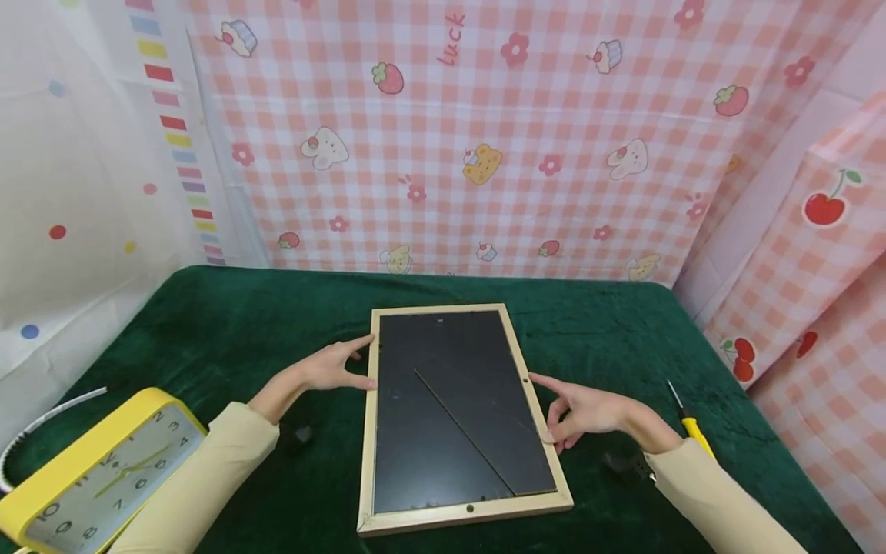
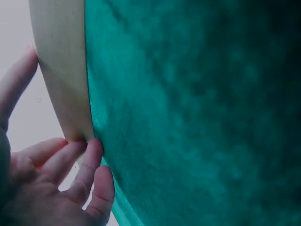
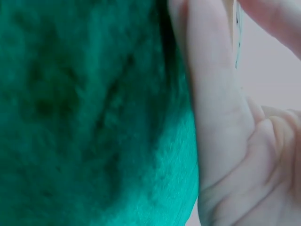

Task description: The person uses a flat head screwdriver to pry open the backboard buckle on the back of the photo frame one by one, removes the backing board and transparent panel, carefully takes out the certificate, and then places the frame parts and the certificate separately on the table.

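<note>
A picture frame [image 1: 370, 454] of light wood lies back up on the cloth in the head view. Its black backing panel [image 1: 443, 415] carries a thin slanting seam, and small dark fasteners show along the wood. The left hand [image 1: 332, 365] touches the left side with thumb and forefinger spread apart; in the left wrist view several fingertips [image 2: 96, 146] rest against the wooden edge. On the opposite side, the right hand [image 1: 591, 412] has a straight forefinger and its thumb at the edge, with the other fingers bent beneath. Only a sliver of wood shows past the right hand [image 3: 221, 108].
A yellow clock [image 1: 104, 462] lies at the front left, partly behind the left sleeve, near a white cord [image 1: 58, 408]. A yellow-handled screwdriver [image 1: 692, 431] lies right of the right hand. Dark green cloth [image 1: 277, 308] covers the table; patterned curtains stand around it.
</note>
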Demonstrator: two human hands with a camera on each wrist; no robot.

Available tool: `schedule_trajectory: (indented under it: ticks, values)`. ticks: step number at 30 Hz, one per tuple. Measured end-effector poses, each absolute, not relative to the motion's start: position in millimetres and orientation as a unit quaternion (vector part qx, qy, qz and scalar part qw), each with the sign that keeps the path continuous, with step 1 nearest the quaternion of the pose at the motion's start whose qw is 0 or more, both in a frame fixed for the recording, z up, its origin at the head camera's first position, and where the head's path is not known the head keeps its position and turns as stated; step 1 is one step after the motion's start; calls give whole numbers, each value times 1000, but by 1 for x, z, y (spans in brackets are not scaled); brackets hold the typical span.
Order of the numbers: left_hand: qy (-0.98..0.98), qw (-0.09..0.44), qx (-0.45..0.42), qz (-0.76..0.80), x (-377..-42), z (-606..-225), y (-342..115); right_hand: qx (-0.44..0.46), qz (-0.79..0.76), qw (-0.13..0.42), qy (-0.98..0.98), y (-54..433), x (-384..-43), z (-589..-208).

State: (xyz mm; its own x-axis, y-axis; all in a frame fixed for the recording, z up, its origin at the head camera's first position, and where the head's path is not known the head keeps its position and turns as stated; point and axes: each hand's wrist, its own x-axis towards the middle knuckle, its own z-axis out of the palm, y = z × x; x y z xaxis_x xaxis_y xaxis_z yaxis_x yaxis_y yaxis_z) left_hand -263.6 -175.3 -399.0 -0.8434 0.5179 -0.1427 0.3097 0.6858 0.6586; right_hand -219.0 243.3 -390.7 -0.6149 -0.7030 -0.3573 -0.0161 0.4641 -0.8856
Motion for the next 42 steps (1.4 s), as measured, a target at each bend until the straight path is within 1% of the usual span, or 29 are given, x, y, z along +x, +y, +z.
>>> schedule_trajectory:
  ticks: [6,12,15,20,23,27,35,42]
  values:
    - [902,167,231,324,-266,-401,-175,-249,-461,363,770,241,-212,-390]
    - [897,179,222,338,-267,-402,-175,-254,-470,365,762,248,-215,-389]
    - [897,180,219,339,-266,-402,-174,-250,-466,344,776,258,-219,-384]
    - [899,176,217,338,-265,-402,-173,-231,-438,276,824,286,-222,-374]
    - [898,177,214,340,-264,-402,-172,-214,-435,252,838,309,-220,-372]
    - [899,175,214,341,-263,-401,-171,-187,-442,236,845,336,-215,-374]
    - [898,175,211,343,-263,-403,-172,-142,-442,224,857,380,-201,-376]
    - [900,171,208,343,-262,-403,-173,-107,-444,203,866,409,-190,-382]
